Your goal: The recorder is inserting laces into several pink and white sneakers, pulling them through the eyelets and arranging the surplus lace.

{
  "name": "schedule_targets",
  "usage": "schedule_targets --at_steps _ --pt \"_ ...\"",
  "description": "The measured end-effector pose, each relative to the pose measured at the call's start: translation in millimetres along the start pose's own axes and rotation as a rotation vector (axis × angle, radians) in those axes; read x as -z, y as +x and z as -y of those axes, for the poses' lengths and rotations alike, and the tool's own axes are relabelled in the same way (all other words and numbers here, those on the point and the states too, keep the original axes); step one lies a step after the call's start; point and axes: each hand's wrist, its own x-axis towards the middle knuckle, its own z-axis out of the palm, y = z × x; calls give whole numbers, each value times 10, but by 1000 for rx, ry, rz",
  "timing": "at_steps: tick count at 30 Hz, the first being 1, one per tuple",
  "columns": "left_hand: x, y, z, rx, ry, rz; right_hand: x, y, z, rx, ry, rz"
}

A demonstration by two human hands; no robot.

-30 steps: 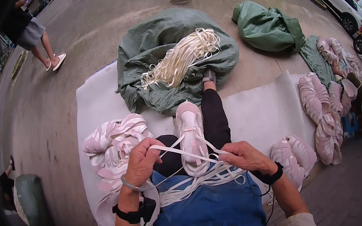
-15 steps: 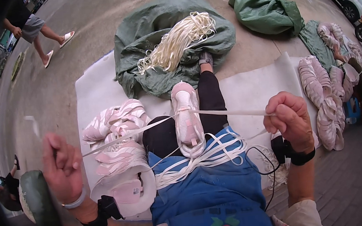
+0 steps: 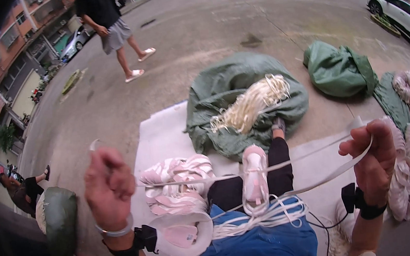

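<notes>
A pink and white shoe upper (image 3: 255, 176) lies toe-away between my legs, above my blue apron (image 3: 254, 252). A flat white shoelace (image 3: 322, 180) runs across it, threaded at its upper part. My left hand (image 3: 111, 191) is raised to the left, fingers closed around one end of the lace, with a short tail sticking up. Out to the right, my right hand (image 3: 375, 154) pinches the other side of the lace, which curves down slackly from the fingers. Several loose white laces (image 3: 260, 220) lie across my lap. A white ring-shaped holder (image 3: 207, 237) rests beside my left forearm.
Stacked pink-white uppers (image 3: 175, 176) lie left on a white sheet (image 3: 158, 129). A cream lace bundle (image 3: 259, 100) tops a green sack (image 3: 211, 95); another green sack (image 3: 338, 70) stands right. More uppers (image 3: 402, 189) and a co-worker are at far right. A person (image 3: 107, 26) stands ahead.
The view has tilted up and turned left, so everything sits lower and farther right. The lace on the right side now hangs in a slack curve. The person ahead has changed stance.
</notes>
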Motion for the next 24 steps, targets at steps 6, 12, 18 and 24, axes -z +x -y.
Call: schedule_targets --at_steps 6,12,18,24 --pt "-259 -11 -286 52 84 74 72 106 235 71 -292 -134" --pt "-265 -54 -352 9 44 146 16 311 268 309 -178 -247" --pt "-264 -30 -527 -88 53 77 9 309 524 210 -54 -440" --pt "-198 47 -710 -205 -26 -39 33 398 714 256 -7 -460"
